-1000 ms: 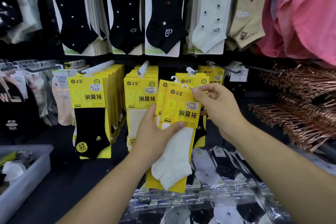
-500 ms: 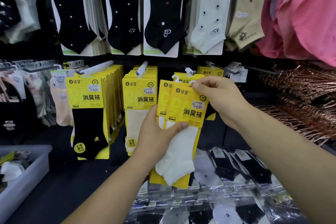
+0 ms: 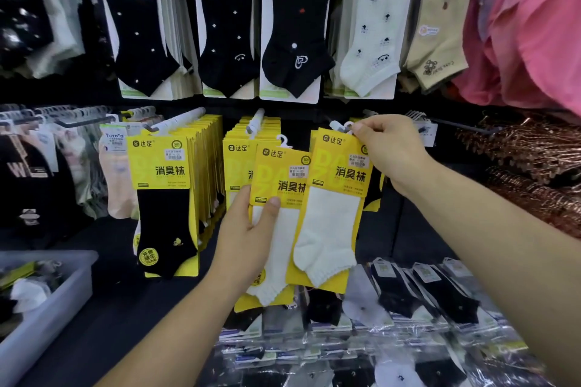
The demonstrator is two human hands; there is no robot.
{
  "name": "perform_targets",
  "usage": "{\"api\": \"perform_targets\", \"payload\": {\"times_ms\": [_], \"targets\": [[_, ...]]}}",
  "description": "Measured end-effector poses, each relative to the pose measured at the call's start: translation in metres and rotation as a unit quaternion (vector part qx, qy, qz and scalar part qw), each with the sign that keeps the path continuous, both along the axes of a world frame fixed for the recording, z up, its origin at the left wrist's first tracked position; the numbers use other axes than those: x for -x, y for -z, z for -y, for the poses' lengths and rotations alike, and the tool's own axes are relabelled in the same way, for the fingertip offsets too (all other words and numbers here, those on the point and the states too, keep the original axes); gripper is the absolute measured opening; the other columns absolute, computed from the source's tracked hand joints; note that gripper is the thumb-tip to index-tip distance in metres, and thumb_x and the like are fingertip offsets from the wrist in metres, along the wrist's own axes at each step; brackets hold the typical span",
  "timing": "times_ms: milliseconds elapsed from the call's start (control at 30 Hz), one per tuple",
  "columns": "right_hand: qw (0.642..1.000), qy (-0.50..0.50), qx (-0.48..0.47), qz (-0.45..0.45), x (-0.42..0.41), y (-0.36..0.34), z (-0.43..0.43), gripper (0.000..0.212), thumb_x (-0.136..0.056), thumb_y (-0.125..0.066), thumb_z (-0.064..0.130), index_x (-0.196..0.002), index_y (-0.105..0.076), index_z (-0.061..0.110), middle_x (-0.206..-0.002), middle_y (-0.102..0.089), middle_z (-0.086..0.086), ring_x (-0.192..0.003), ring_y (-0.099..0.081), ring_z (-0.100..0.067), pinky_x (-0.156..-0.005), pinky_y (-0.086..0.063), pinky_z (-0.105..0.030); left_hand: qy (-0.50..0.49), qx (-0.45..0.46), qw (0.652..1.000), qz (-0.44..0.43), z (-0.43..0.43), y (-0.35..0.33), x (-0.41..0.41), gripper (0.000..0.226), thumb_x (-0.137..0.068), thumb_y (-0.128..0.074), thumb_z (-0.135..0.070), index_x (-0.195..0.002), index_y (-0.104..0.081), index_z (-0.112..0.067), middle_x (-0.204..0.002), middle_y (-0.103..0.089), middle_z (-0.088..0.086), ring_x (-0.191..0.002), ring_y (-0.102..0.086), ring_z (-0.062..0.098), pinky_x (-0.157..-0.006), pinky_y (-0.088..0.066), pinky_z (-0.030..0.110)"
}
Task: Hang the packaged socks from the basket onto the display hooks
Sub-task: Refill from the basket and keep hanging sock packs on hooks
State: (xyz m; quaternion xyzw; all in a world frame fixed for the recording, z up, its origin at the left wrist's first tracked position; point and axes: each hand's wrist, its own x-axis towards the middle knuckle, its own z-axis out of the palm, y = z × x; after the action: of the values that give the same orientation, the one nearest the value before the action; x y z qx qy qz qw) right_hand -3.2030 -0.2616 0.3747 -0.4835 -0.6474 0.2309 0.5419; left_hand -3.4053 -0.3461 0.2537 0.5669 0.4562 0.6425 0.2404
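Observation:
My right hand (image 3: 388, 151) pinches the top corner of a yellow pack with a white sock (image 3: 333, 214), its white hanger loop at the tip of a display hook (image 3: 338, 126). Left of it, my left hand (image 3: 248, 229) grips a second yellow white-sock pack (image 3: 279, 185) from behind, thumb on its front, its hanger free in the air. A grey basket (image 3: 53, 302) at lower left holds more socks.
Full hooks of yellow packs hang to the left, black-sock packs (image 3: 166, 198) and white-sock packs (image 3: 242, 148). Rows of socks hang above. Bagged socks (image 3: 393, 308) lie on the shelf below. Copper hangers (image 3: 534, 160) and pink clothes (image 3: 534, 25) crowd the right.
The two packs, held together before, have separated. My right hand has lifted the front pack up and right to the hook tip; my left hand keeps the other pack lower.

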Motion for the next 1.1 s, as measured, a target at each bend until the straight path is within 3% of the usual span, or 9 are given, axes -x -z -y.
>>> {"api": "perform_targets", "payload": {"times_ms": [267, 367, 467, 567, 667, 733, 867, 967, 1100], "targets": [[0.983, 0.055, -0.075, 0.159, 0.003, 0.007, -0.006, 0.025, -0.102, -0.054, 0.021, -0.08, -0.067, 0.022, -0.056, -0.053, 0.009, -0.045, -0.049, 0.001, -0.046, -0.038, -0.021, 0.002, -0.005, 1.0, 0.016, 0.007, 0.005, 0.008, 0.02, -0.108, -0.057, -0.031, -0.122, -0.066, -0.043, -0.119, -0.074, -0.026, -0.113, -0.067, -0.006, -0.083, -0.052, 0.009], [0.97, 0.099, -0.105, 0.197, 0.004, 0.012, -0.003, 0.018, -0.099, -0.056, 0.024, -0.088, -0.07, 0.022, -0.079, -0.063, 0.001, -0.083, -0.06, -0.018, -0.077, -0.053, -0.04, 0.016, -0.007, 0.999, 0.029, 0.012, 0.006, 0.009, 0.023, -0.108, -0.057, -0.03, -0.119, -0.068, -0.047, -0.12, -0.074, -0.024, -0.114, -0.067, -0.004, -0.086, -0.052, 0.015], [0.96, 0.162, -0.147, 0.172, 0.007, 0.017, 0.01, 0.012, -0.095, -0.06, 0.024, -0.102, -0.069, 0.02, -0.104, -0.054, 0.0, -0.111, -0.05, -0.025, -0.099, -0.044, -0.043, 0.045, -0.002, 0.998, 0.036, 0.017, 0.011, 0.009, 0.023, -0.108, -0.059, -0.032, -0.121, -0.069, -0.049, -0.124, -0.074, -0.021, -0.119, -0.068, 0.0, -0.095, -0.051, 0.029], [0.973, 0.093, -0.179, 0.11, 0.015, 0.016, 0.026, 0.008, -0.094, -0.061, 0.022, -0.09, -0.068, 0.021, -0.086, -0.059, 0.011, -0.089, -0.059, -0.013, -0.081, -0.05, -0.031, 0.075, 0.011, 0.997, 0.026, 0.02, 0.015, 0.008, 0.022, -0.1, -0.06, -0.043, -0.118, -0.07, -0.048, -0.124, -0.075, -0.019, -0.12, -0.068, 0.003, -0.098, -0.052, 0.031], [0.989, -0.085, -0.082, 0.089, 0.025, 0.01, 0.038, 0.017, -0.095, -0.066, 0.027, -0.08, -0.072, 0.029, -0.07, -0.066, 0.016, -0.062, -0.056, 0.003, -0.058, -0.045, -0.011, 0.103, 0.012, 0.995, 0.015, 0.022, 0.017, 0.007, 0.024, -0.097, -0.06, -0.043, -0.119, -0.071, -0.043, -0.124, -0.076, -0.019, -0.119, -0.068, 0.001, -0.093, -0.053, 0.017], [0.98, -0.157, -0.03, 0.116, 0.028, 0.01, 0.042, 0.014, -0.094, -0.068, 0.03, -0.083, -0.076, 0.032, -0.083, -0.074, 0.011, -0.067, -0.06, 0.004, -0.062, -0.048, -0.01, 0.113, 0.01, 0.993, 0.014, 0.024, 0.018, 0.006, 0.024, -0.097, -0.061, -0.043, -0.118, -0.071, -0.047, -0.124, -0.076, -0.018, -0.12, -0.068, 0.002, -0.094, -0.053, 0.017], [0.974, -0.19, 0.005, 0.126, 0.027, 0.013, 0.042, 0.008, -0.093, -0.072, 0.023, -0.092, -0.077, 0.029, -0.086, -0.076, 0.003, -0.08, -0.07, -0.006, -0.072, -0.056, -0.021, 0.126, 0.018, 0.992, 0.011, 0.025, 0.019, 0.007, 0.024, -0.099, -0.061, -0.04, -0.12, -0.07, -0.047, -0.126, -0.076, -0.015, -0.122, -0.069, 0.007, -0.101, -0.053, 0.034], [0.975, -0.204, 0.013, 0.087, 0.025, 0.015, 0.043, 0.005, -0.09, -0.074, 0.015, -0.088, -0.075, 0.019, -0.081, -0.077, 0.0, -0.067, -0.067, 0.0, -0.057, -0.047, -0.012, 0.127, 0.021, 0.992, 0.002, 0.027, 0.02, 0.009, 0.02, -0.102, -0.062, -0.04, -0.118, -0.07, -0.05, -0.124, -0.076, -0.018, -0.12, -0.069, 0.004, -0.096, -0.053, 0.023], [0.976, -0.209, 0.017, 0.057, 0.025, 0.016, 0.045, 0.006, -0.088, -0.075, 0.008, -0.085, -0.074, 0.013, -0.077, -0.076, -0.001, -0.062, -0.066, 0.001, -0.054, -0.044, -0.008, 0.126, 0.024, 0.992, 0.014, 0.029, 0.02, 0.008, 0.022, -0.098, -0.061, -0.041, -0.115, -0.071, -0.05, -0.122, -0.077, -0.018, -0.117, -0.07, 0.001, -0.092, -0.053, 0.015]]}}
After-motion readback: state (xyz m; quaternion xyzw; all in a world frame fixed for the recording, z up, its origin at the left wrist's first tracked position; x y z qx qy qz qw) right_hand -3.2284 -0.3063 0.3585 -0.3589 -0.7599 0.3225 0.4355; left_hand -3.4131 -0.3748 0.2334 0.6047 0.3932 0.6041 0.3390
